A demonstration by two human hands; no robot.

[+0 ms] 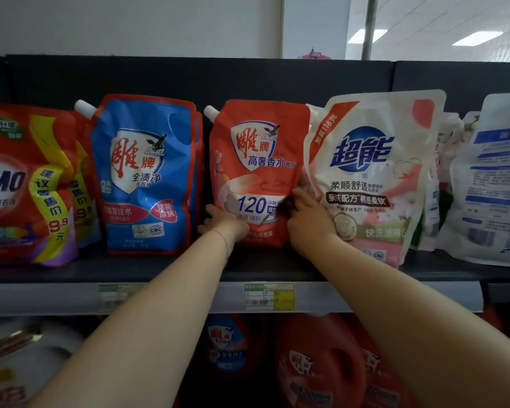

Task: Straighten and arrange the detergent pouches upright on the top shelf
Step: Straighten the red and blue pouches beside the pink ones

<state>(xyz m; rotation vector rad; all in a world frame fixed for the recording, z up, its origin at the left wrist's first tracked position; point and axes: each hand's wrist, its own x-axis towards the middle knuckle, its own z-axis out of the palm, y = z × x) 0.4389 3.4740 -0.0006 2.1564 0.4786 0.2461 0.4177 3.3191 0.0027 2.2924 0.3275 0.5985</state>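
Dark store shelving fills the view, and its top shelf [159, 269] carries a row of detergent pouches at arm's reach. Nearest, below both forearms, red jugs [318, 363] stand on the lower shelf, and a price label [270, 297] sits on the shelf's front rail between the two wrists. Past the rail, the left hand [223, 220] grips the lower left edge of the red pouch [256, 160], its fingers curled round that side. The right hand [306, 219] holds the pouch's right edge, with the fingertips tucked in where it meets the neighbouring pack. The red pouch stands upright on the shelf between the two hands, white spout at its upper left corner. Just left of the left hand a blue pouch [145, 178] stands upright, and further left is an OMO pouch [21, 187]. Right of the right hand, touching it, a white pouch [371, 172] leans slightly over the red one. Beyond that, another white pack [489, 187] shows its back. Behind all of them rises the black back panel [189, 78], then a pale wall [130, 22].
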